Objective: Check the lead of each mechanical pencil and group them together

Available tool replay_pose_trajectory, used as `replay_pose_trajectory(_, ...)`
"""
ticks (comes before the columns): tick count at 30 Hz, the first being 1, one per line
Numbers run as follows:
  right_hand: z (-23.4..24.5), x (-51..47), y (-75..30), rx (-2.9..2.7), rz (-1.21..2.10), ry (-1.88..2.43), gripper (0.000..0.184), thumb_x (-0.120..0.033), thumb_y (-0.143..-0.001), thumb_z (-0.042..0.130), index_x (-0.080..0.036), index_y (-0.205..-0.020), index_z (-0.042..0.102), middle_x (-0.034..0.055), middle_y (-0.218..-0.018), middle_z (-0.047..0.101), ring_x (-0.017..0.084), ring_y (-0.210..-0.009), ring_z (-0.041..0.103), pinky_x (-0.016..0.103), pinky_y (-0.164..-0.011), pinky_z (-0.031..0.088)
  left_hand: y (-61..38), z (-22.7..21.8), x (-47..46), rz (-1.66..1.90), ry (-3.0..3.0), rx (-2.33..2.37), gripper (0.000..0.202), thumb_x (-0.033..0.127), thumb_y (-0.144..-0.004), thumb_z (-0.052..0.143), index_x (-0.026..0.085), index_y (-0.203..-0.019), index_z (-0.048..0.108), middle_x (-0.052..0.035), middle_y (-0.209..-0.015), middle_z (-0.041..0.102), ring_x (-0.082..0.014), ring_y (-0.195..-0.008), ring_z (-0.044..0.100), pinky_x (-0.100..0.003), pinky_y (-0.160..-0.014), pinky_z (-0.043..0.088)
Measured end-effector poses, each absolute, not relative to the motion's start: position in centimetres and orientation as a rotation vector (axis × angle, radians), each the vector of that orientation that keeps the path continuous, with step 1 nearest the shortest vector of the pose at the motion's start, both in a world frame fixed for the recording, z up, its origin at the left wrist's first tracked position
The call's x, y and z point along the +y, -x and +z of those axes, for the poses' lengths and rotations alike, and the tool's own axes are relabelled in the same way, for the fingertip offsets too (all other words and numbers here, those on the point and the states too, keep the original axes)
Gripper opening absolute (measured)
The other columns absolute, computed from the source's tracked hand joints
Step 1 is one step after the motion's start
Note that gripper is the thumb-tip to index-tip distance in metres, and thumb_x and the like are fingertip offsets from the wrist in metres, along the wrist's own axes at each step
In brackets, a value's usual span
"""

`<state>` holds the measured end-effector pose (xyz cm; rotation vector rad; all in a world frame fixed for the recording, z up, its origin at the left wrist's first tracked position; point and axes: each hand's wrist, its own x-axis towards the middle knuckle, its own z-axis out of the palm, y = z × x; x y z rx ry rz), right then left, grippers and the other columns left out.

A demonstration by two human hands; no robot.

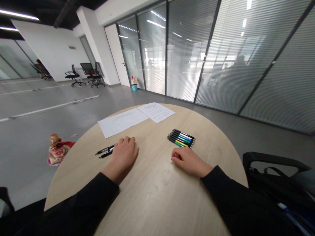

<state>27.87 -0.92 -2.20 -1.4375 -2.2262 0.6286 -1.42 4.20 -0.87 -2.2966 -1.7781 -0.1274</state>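
Note:
On the left of the round table, my left hand (125, 152) lies palm down over a few black pens (106, 151). Its fingers are extended, and they hide the pens' right-hand parts. My right hand (189, 160) rests on the tabletop with its fingers curled in, and no object shows in them. Just beyond it lies a close row of several pens (181, 137), side by side, with black ends and barrels in white, blue, green and yellow. The right hand's knuckles are close to the near end of this row; whether they touch is unclear.
Two printed paper sheets (123, 122) lie at the table's (152, 196) far edge. A black chair (273, 160) stands close on the right. A patterned cloth bundle (59, 149) is on the floor at left. Office chairs (88, 72) and glass partitions (187, 49) are farther back.

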Motion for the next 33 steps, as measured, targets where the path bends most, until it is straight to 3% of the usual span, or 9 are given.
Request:
replay_pose_trajectory(7,-2.5,-0.8,-28.0,-2.236,0.652,1.425,0.009,-0.020,-0.088,0.062,-0.016,-0.086,0.070,-0.0006,-0.069,0.063,0.011,-0.063,0.052,0.023,-0.062,0.030,1.3,-0.8,4.2,-0.038,2.286,-1.761,0.035,0.035,-0.097,0.044,0.012,-0.117,0.060,-0.0180,-0.112,0.062,-0.0324,-0.100,0.056,-0.041,-0.081,0.046)
replay_pose_trajectory(17,-2.5,-0.8,-28.0,-2.229,0.669,1.432,0.009,-0.021,-0.088,0.062,-0.016,-0.088,0.070,-0.0005,-0.071,0.064,0.012,-0.065,0.053,0.023,-0.062,0.031,2.1,-0.8,4.5,-0.058,2.276,-1.768,0.033,0.025,-0.097,0.040,0.011,-0.121,0.058,-0.0185,-0.111,0.062,-0.0320,-0.099,0.056,-0.042,-0.082,0.046)
replay_pose_trajectory(33,-2.6,-0.7,-28.0,-2.233,0.681,1.422,0.009,-0.022,-0.088,0.063,-0.017,-0.088,0.070,-0.0010,-0.070,0.063,0.012,-0.065,0.053,0.023,-0.062,0.031,2.1,-1.0,4.8,-0.053,2.412,-1.756,0.030,0.016,-0.098,0.033,0.014,-0.101,0.063,-0.0181,-0.102,0.067,-0.0307,-0.096,0.064,-0.041,-0.080,0.049)
